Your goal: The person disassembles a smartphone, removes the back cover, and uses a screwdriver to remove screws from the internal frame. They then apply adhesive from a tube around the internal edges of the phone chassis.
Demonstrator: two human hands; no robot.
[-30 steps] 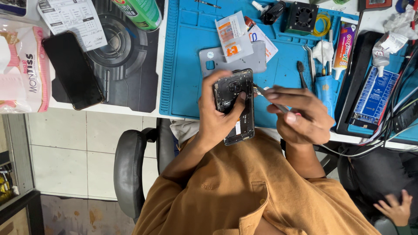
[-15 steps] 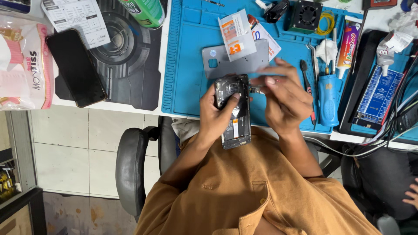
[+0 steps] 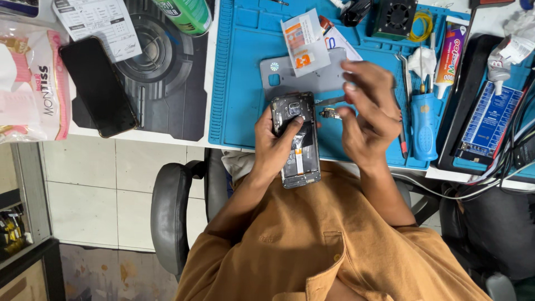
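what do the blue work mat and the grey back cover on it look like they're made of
Blue mat: looks like soft matte rubber or silicone, with moulded ridges and tray recesses. Grey back cover: probably smooth plastic with a dull sheen and a camera cutout; painted metal can't be excluded.

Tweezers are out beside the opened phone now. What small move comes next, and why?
Probably bring the tweezers in the right hand to the opened phone, steady in the left hand: their tip points at its exposed top end, just apart.
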